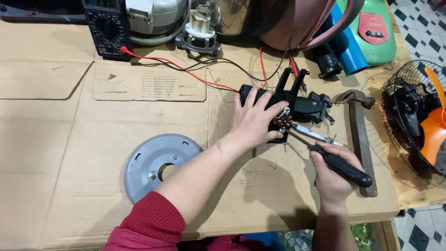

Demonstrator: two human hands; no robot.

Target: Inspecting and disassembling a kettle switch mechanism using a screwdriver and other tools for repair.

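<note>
Pressing down with spread fingers, the left hand (253, 122) pins a black plastic assembly (297, 104) flat against the cardboard-covered bench (55, 139), evidently so that the part cannot shift under the tool. The right hand (332, 179) is closed around the black handle of a screwdriver (332, 160), whose shaft slants up and leftward to meet a small brown terminal piece (282, 122) at the assembly's near edge, just beside the left fingertips (the exact contact point is too small to resolve). A loose screw (271, 165) lies on the cardboard between the two forearms, near the work. Red and black test leads (186, 69) run from a black multimeter (108, 29) at the far edge to the assembly. A grey metal disc (155, 162) with a central hole lies to the left, partly beneath the red-sleeved left forearm. A rusty hammer (360, 135) rests just right of the work, within reach. Surface: flattened cardboard sheets over a bench. Surroundings: appliance housings along the far edge, a blue pipe (346, 49), and a caged fan with orange blades (420, 121) standing on a black-and-white tiled floor (425, 28) at right.
</note>
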